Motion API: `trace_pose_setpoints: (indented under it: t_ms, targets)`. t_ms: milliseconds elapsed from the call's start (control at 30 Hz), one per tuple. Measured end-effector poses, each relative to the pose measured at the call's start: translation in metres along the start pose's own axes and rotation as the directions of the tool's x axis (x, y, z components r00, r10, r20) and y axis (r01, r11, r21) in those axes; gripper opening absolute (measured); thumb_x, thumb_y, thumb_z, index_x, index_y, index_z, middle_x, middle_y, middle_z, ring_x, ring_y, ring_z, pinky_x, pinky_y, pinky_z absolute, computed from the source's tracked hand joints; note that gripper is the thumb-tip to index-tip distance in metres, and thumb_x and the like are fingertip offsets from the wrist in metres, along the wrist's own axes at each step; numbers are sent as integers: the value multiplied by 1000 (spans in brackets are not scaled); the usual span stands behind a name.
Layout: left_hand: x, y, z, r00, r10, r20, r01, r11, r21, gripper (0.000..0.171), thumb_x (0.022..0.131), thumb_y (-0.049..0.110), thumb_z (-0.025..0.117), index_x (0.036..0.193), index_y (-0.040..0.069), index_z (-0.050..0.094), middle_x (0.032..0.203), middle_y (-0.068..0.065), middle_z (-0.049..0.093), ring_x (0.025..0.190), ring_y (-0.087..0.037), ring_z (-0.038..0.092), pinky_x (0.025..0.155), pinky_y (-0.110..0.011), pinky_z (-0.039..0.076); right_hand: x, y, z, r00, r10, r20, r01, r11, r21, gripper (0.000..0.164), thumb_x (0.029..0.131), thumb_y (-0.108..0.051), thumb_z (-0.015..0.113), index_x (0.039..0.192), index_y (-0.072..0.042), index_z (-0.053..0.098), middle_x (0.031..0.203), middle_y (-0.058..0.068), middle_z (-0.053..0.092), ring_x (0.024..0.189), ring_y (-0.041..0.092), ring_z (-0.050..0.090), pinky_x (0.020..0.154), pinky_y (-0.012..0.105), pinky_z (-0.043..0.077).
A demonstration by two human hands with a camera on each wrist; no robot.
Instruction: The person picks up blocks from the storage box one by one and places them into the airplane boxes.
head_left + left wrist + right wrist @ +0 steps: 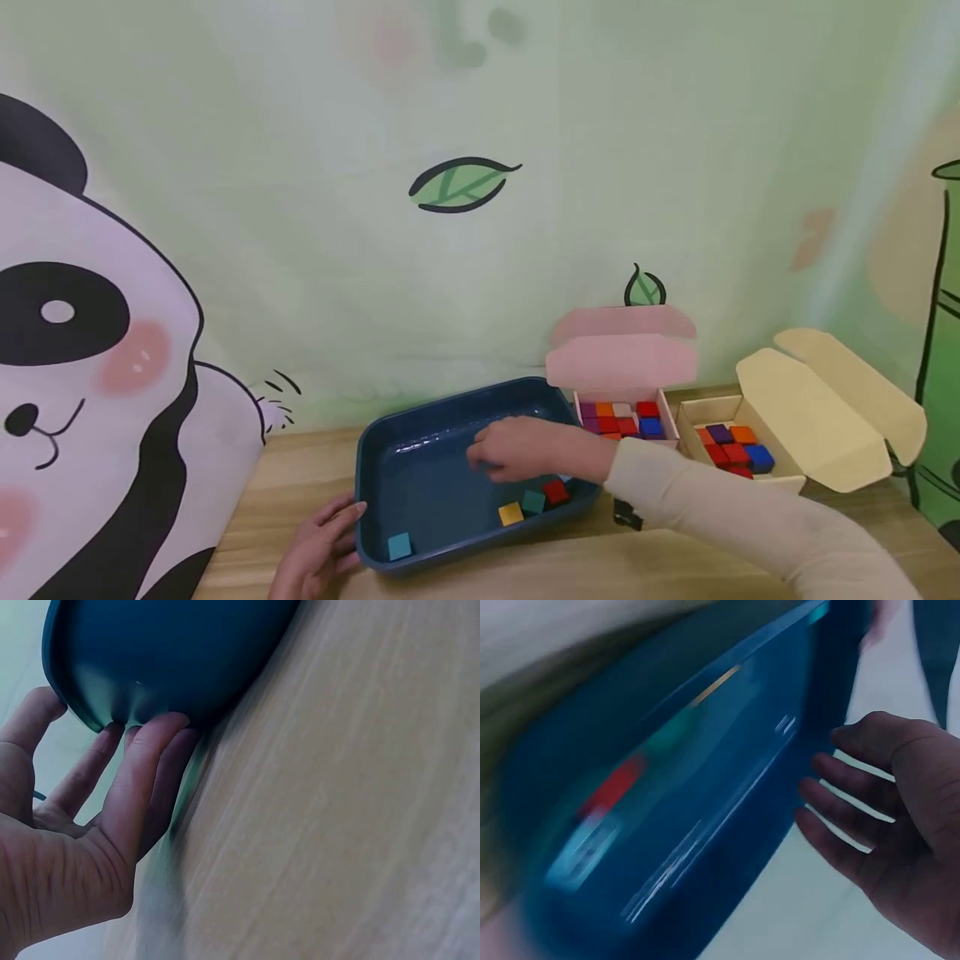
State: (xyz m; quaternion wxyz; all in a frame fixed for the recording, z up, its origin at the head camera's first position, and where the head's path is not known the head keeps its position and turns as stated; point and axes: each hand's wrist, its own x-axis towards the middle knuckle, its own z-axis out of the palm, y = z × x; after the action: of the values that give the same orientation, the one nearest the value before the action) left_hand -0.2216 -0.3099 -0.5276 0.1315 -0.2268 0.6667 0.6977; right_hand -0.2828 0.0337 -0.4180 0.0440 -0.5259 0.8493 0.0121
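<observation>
A dark blue tray point(442, 558) stands on the wooden table. My left hand point(318, 546) is at its left end; in the left wrist view the fingertips point(176, 720) touch the tray's outer wall and rim. Over the middle of the tray is my right hand point(517, 448), its fingers point(832, 806) loosely bent with nothing between them. Inside the tray, a light blue cube point(400, 546) lies in the near left corner. A yellow cube point(511, 513), a teal cube point(533, 502) and a red cube point(556, 492) line the near right side. Another pale blue piece point(581, 851) is beside the red one.
Right of the tray, a pink box point(622, 358) with its lid up holds several coloured cubes. Farther right, a cream box point(787, 479) also holds several cubes, its lid folded out rightward. A small black object point(627, 514) lies under the right sleeve. Behind hangs a printed cloth point(337, 250).
</observation>
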Motion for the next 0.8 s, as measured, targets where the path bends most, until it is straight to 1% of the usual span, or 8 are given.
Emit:
trace_pose_setpoints:
  t_ms: [100,167,267,333,467,567,667,800]
  targets:
    - [1,1,1,1000,17,9,-17,1000,4,76,91,35,77,150,2,44,117,-20,71,93,-29,72,79,-49,61,39,-23,2,998,-40,43,39,999,7,21,99,-21,66,119,-19,71,108,-8,69,85,2,62,73,14,52]
    - [0,0,2,1000,15,10,-15,1000,1,76,90,34,78,150,2,44,117,-19,71,93,-29,72,79,-49,61,63,-33,7,992,-81,101,80,997,18,25,100,-24,66,124,-20,71,112,-9,69,92,0,63,78,12,51]
    - [-1,-2,1,1000,-4,18,4,1000,-24,79,90,34,79,152,1,42,117,-19,71,94,-29,72,81,-49,61,92,-41,15,963,-126,236,117,992,55,31,101,-27,65,131,-21,68,121,-10,69,103,-2,63,87,12,50]
    - [-1,-3,1,1000,-17,19,17,999,-36,79,91,33,78,152,0,41,119,-20,70,95,-31,72,82,-49,61,107,-42,20,943,-124,310,97,990,99,33,102,-28,64,134,-21,67,124,-10,69,108,-2,62,91,12,48]
    - [1,-3,0,999,-27,37,29,998,-62,84,90,34,79,154,0,38,121,-21,69,97,-32,72,85,-50,60,122,-40,28,910,-62,410,-19,981,192,37,100,-29,67,135,-21,65,125,-10,68,108,0,62,91,15,49]
    - [0,-3,0,999,-23,45,27,997,-79,85,90,34,79,154,-1,37,116,-18,71,95,-31,73,85,-50,60,129,-43,31,880,-90,467,-54,956,287,40,98,-25,69,137,-18,64,128,-8,67,109,1,61,90,16,49]
    - [-2,-4,-1,998,-9,58,14,997,-81,83,92,32,77,154,-3,36,111,-16,73,94,-30,74,84,-49,60,138,-52,30,847,-184,499,9,943,333,41,99,-19,68,139,-14,62,127,-5,68,106,1,61,87,12,47]
    - [-2,-3,1,998,12,58,-8,997,-71,80,94,32,75,154,-3,36,109,-14,74,92,-28,74,83,-48,61,147,-63,28,823,-242,515,97,951,292,36,99,-14,66,134,-13,63,108,-4,66,90,4,58,76,10,42]
